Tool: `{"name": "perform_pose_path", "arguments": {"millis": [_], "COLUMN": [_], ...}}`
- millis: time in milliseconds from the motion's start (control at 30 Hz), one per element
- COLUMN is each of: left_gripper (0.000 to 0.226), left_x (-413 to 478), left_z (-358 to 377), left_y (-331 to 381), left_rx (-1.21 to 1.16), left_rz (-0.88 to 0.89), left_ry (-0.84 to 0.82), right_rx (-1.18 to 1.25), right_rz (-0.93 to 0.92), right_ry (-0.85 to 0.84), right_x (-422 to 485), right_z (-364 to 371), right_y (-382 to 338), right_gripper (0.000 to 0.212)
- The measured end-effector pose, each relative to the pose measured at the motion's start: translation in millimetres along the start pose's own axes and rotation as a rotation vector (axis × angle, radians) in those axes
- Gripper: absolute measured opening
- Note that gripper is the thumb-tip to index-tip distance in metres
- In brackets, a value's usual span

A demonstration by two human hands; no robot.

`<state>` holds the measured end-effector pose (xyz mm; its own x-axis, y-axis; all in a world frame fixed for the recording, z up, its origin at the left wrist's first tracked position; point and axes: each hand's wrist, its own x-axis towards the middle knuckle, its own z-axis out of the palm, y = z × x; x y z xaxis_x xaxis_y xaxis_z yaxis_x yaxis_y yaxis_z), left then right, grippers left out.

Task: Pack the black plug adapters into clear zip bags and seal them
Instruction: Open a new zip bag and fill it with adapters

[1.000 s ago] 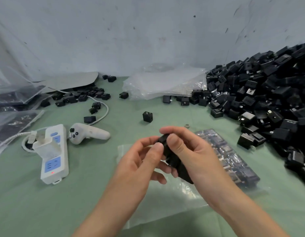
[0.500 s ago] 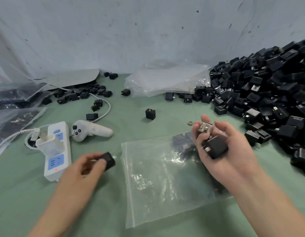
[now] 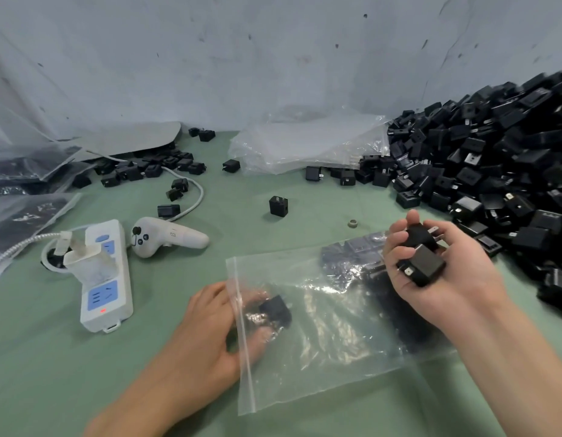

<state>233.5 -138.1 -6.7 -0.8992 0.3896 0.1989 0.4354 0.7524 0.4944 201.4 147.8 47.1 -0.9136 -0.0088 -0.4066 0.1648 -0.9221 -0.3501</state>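
A clear zip bag (image 3: 330, 335) lies flat on the green table, its open mouth facing left. My left hand (image 3: 210, 329) reaches into that mouth, fingers inside the bag pinching one black plug adapter (image 3: 275, 310). My right hand (image 3: 437, 269) hovers palm-up over the bag's far right corner and grips two black adapters (image 3: 423, 257), metal prongs showing. A filled bag of adapters (image 3: 352, 252) lies partly under the clear bag and my right hand.
A big heap of black adapters (image 3: 494, 171) fills the right side. A stack of empty clear bags (image 3: 308, 146) lies at the back. A white power strip (image 3: 100, 279), a white controller (image 3: 169, 236), a lone adapter (image 3: 278, 205) and scattered adapters (image 3: 147, 168) sit left.
My left hand carried its adapter from left of the bag into the bag's mouth. My right hand stayed over the bag's right corner with its adapters.
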Motion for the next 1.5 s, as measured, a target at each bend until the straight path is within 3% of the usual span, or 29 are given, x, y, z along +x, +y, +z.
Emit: {"name": "perform_pose_path", "arguments": {"millis": [200, 600, 800, 1000, 1133, 1333, 1433, 1500], "left_gripper": [0.039, 0.022, 0.014, 0.038, 0.025, 0.054, 0.049, 0.035], "left_x": [15, 61, 72, 80, 78, 79, 77, 75], "left_z": [10, 24, 33, 43, 45, 46, 44, 40], "left_y": [2, 34, 42, 47, 48, 50, 49, 47], "left_rx": [-0.011, 0.009, -0.013, -0.012, -0.127, -0.121, -0.107, -0.109], "left_rz": [0.001, 0.199, 0.190, 0.131, 0.066, 0.083, 0.084, 0.077], "left_ry": [-0.033, -0.070, -0.127, -0.121, -0.121, -0.122, -0.101, -0.083], "right_rx": [0.007, 0.029, 0.059, 0.053, 0.052, -0.011, -0.051, -0.088], "right_rz": [-0.007, -0.001, 0.006, 0.002, -0.005, -0.035, -0.069, -0.100], "right_ry": [0.000, 0.010, 0.007, -0.006, -0.010, 0.030, 0.026, 0.026], "right_x": [4, 8, 8, 7, 7, 7, 4, 3], "right_z": [-1, -4, -4, -5, -7, -9, -9, -6], "right_y": [-3, -11, -15, -15, -15, -14, -13, -12], "right_gripper": [0.016, 0.017, 0.016, 0.014, 0.014, 0.016, 0.017, 0.021]}}
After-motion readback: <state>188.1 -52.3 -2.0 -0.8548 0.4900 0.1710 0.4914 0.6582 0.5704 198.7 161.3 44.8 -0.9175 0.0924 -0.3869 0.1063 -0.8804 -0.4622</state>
